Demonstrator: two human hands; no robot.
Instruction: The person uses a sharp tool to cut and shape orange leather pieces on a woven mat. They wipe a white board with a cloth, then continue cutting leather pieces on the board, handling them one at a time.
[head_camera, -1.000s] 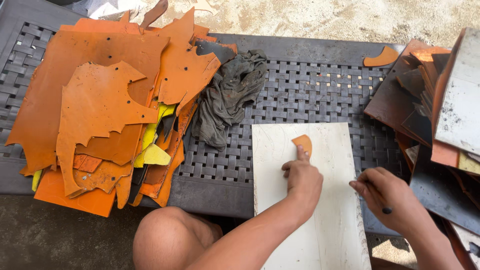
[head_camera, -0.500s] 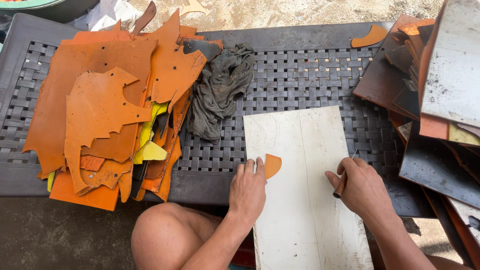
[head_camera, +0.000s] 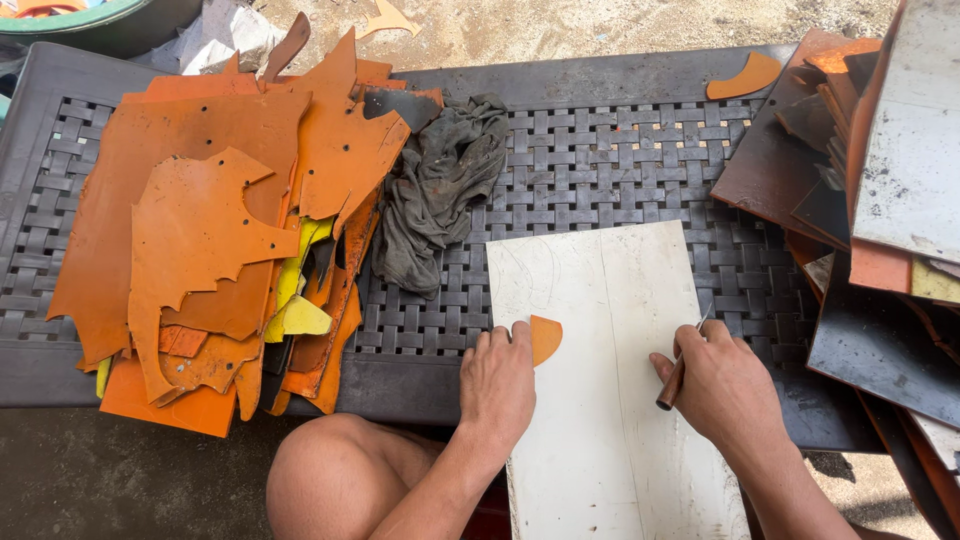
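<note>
While the left hand (head_camera: 497, 380) lies flat, fingers released, pressing a small orange half-round leather piece (head_camera: 545, 338) onto the white rectangular cutting board (head_camera: 620, 400), the right hand (head_camera: 725, 385) stays off to the side, fingers clenched around a wooden-handled knife (head_camera: 677, 372). Board rests on dark woven-pattern counter (head_camera: 620, 170). Orange leather offcuts (head_camera: 220, 230) heaped left, beside a grey rag (head_camera: 435, 190).

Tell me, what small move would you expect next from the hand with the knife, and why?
Probably the right hand brings its knife leftward to the small orange leather piece. The left hand already pins that piece flat on the white cutting board, while the blade hangs apart from it over bare board, so nothing is being cut at this moment.
</note>
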